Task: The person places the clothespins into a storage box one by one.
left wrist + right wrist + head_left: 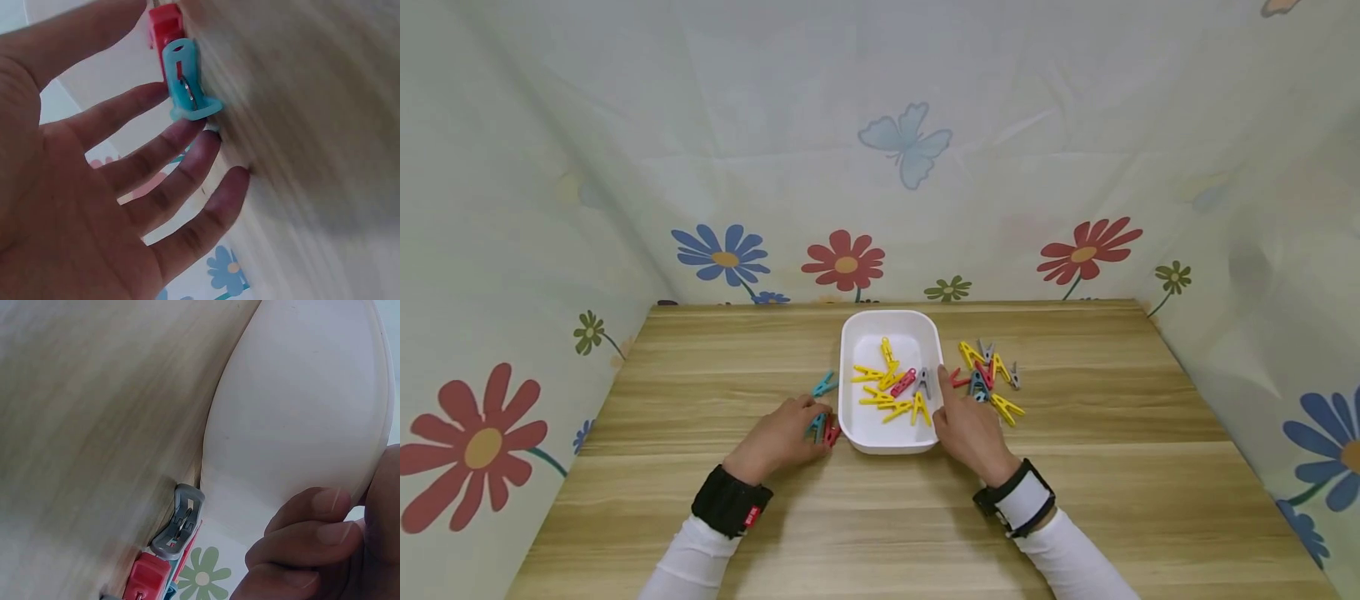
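A white plastic tray (891,443) holds several clothespins, mostly yellow, with a pink clothespin (903,382) and a grey one (922,382) among them. At its right side, my right hand (972,429) grips the rim; in the right wrist view its fingers (300,544) lie curled against the tray's outer wall. My left hand (784,435) is left of the tray, over a small group of clothespins. The left wrist view shows its fingers spread and loosely bent, fingertips at a teal clothespin (185,81) beside a red clothespin (165,24).
Another teal clothespin (824,384) lies left of the tray. To the right is a loose pile of clothespins, including a yellow clothespin (1007,409) and a grey clothespin (1015,377). A flower-printed cloth (775,167) borders the wooden table (880,517) at the back and sides.
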`<state>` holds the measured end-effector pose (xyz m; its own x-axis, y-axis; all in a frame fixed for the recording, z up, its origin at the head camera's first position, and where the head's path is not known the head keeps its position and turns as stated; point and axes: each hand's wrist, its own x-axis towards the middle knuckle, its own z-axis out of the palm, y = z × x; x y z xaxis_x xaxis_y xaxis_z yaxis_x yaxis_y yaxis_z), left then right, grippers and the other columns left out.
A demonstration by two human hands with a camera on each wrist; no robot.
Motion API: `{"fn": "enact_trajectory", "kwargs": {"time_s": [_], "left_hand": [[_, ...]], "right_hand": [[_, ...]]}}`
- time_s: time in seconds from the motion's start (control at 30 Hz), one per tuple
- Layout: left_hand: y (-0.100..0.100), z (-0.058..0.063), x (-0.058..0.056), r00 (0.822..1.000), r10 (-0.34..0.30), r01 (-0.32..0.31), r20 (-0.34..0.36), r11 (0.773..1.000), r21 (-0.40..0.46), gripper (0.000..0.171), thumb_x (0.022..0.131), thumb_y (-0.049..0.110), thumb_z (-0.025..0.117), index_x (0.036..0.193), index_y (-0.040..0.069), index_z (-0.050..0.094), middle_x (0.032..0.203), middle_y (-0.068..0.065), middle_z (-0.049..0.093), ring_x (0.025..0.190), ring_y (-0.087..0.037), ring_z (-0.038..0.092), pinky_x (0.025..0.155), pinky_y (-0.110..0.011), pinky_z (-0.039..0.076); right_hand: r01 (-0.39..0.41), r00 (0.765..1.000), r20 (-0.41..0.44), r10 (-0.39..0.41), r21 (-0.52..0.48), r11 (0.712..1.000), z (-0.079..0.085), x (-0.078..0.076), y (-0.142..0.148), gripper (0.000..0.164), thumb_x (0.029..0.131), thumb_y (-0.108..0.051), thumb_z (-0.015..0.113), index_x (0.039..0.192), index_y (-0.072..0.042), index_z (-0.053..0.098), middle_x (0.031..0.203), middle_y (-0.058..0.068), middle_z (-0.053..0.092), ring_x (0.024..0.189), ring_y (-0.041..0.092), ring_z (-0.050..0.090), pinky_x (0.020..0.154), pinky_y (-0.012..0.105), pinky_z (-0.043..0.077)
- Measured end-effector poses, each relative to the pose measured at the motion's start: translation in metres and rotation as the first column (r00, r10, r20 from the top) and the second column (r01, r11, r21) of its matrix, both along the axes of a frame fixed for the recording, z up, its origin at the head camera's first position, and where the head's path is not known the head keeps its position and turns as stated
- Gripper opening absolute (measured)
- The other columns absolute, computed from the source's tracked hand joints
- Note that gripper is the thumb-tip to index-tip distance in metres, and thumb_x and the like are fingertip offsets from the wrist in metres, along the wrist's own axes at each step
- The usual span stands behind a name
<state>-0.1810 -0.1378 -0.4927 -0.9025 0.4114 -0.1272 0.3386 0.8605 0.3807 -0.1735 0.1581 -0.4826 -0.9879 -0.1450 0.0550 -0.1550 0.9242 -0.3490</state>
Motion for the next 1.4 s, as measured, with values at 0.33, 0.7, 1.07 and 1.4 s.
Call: {"fn": "enact_trajectory", "kwargs": {"time_s": [0.33,0.7,1.07,1.4], "left_hand": [[-0.003,-0.001,0.0,0.999,-0.03,0.031,-0.029,0.999,0.025,0.044,0.079,-0.003,0.069,0.119,0.013,0.066,0.112,-0.007,0.06,0.097,-0.02,0.056,0.085,-0.038,0.05],[-0.01,0.0,-0.003,0.999,0.041,-0.04,-0.013,0.996,0.083,0.03,0.084,-0.006,0.063,0.109,0.009,0.068,0.089,-0.004,0.058,0.076,-0.016,0.05,0.07,-0.031,0.046],[-0.023,0.025,-0.015,0.993,0.106,-0.099,-0.041,0.985,0.144,0.037,0.085,-0.002,0.063,0.121,0.007,0.065,0.098,-0.006,0.06,0.083,-0.019,0.054,0.073,-0.032,0.049],[-0.01,0.057,-0.026,0.984,0.094,-0.068,-0.151,0.984,0.165,0.037,0.089,-0.001,0.063,0.125,0.009,0.064,0.106,-0.009,0.062,0.09,-0.022,0.06,0.082,-0.039,0.056]], "right_hand": [[-0.012,1.0,-0.015,0.012,-0.003,1.0,-0.001,0.002,-0.001,0.068,0.09,-0.014,0.057,0.153,-0.004,0.032,0.053,-0.002,0.041,0.044,0.014,0.038,0.044,0.028,0.023],[-0.009,1.0,-0.005,0.009,0.008,1.0,-0.003,0.003,-0.003,0.069,0.091,-0.015,0.058,0.153,-0.005,0.031,0.053,-0.001,0.041,0.044,0.015,0.039,0.045,0.029,0.023],[-0.007,1.0,-0.009,0.007,0.004,1.0,-0.001,0.002,-0.003,0.069,0.091,-0.015,0.058,0.153,-0.005,0.031,0.052,-0.001,0.041,0.044,0.015,0.039,0.045,0.029,0.023],[-0.005,1.0,0.008,0.005,0.001,1.0,0.001,0.0,-0.001,0.069,0.091,-0.015,0.057,0.154,-0.005,0.029,0.053,0.0,0.043,0.044,0.016,0.04,0.045,0.029,0.024]]}}
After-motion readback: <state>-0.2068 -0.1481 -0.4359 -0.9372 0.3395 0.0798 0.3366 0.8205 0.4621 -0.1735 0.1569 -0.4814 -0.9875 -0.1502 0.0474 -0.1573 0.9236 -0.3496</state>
